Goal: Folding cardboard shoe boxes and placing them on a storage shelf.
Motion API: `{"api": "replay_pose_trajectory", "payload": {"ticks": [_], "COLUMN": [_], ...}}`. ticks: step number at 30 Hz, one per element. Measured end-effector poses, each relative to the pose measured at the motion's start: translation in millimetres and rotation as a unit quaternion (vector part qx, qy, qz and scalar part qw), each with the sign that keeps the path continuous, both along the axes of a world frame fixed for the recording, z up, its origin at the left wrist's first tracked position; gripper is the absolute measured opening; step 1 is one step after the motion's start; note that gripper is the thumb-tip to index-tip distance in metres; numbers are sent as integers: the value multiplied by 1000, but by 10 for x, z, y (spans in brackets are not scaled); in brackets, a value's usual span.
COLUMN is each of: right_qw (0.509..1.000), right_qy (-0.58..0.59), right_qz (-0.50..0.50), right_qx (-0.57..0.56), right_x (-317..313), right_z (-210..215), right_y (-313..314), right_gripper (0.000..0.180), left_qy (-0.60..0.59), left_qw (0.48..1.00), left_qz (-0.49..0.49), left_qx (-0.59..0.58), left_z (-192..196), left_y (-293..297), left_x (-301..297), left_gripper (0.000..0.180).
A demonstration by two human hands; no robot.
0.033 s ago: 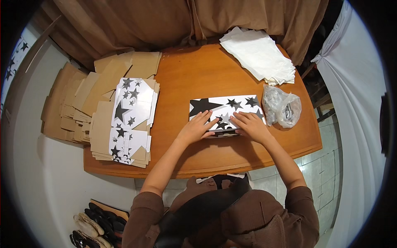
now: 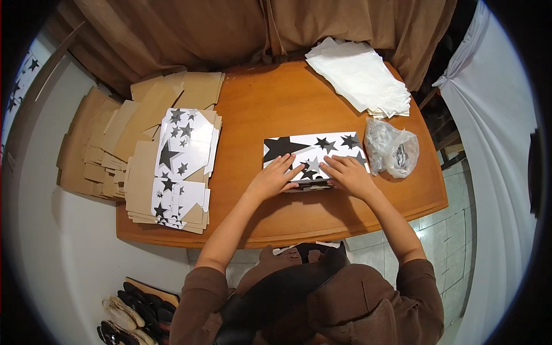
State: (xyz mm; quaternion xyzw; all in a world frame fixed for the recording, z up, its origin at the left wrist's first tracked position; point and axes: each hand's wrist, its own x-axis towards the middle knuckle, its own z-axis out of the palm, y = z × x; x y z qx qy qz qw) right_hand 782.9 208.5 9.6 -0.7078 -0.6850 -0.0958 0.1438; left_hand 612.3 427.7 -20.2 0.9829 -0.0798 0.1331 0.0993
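A white cardboard box [image 2: 313, 150] printed with black and grey stars sits closed on the wooden table [image 2: 259, 103], its long side toward me. My left hand [image 2: 275, 177] lies on the left part of its top, fingers stretched out and apart, thumb at the front edge. On the right part rests my right hand [image 2: 347, 172], its fingers also spread, with the thumb side at the front edge. Neither hand grasps anything. My fingers cover part of the lid, and the front face shows only as a narrow strip between the hands.
Left on the table are flat star-printed box blanks [image 2: 183, 149] and stacked brown cardboard [image 2: 109, 138]. A clear plastic bag [image 2: 394, 148] lies just right of the box, with a pile of white paper sheets [image 2: 362, 77] behind. Several shoes [image 2: 135, 313] stand at the lower left.
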Motion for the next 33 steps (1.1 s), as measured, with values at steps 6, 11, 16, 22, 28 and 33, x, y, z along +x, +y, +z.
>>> {"api": "replay_pose_trajectory", "payload": {"ticks": [6, 11, 16, 22, 28, 33], "right_qw": [999, 1000, 999, 999, 999, 999], "right_qy": [-36, -25, 21, 36, 28, 43], "right_qz": [6, 6, 24, 23, 10, 3], "right_qx": [1, 1, 6, 6, 15, 16], "right_x": [20, -10, 6, -1, -22, -26], "right_z": [-82, -97, -104, -64, -98, -119], "right_y": [10, -26, -64, -61, -74, -73], "right_gripper": [48, 44, 40, 36, 34, 31], "left_qy": [-9, -13, -7, -42, -75, -89], "left_qw": [1000, 1000, 999, 996, 994, 989], "left_qz": [-5, -21, -26, -3, -8, -11], "left_qx": [10, 2, -36, -74, -76, -114], "left_z": [-130, -166, -85, -43, -70, -77], "left_y": [27, -13, -56, -141, -176, -222], "left_x": [23, -32, -80, -134, -149, -184], "left_gripper": [55, 52, 45, 33, 33, 27]}}
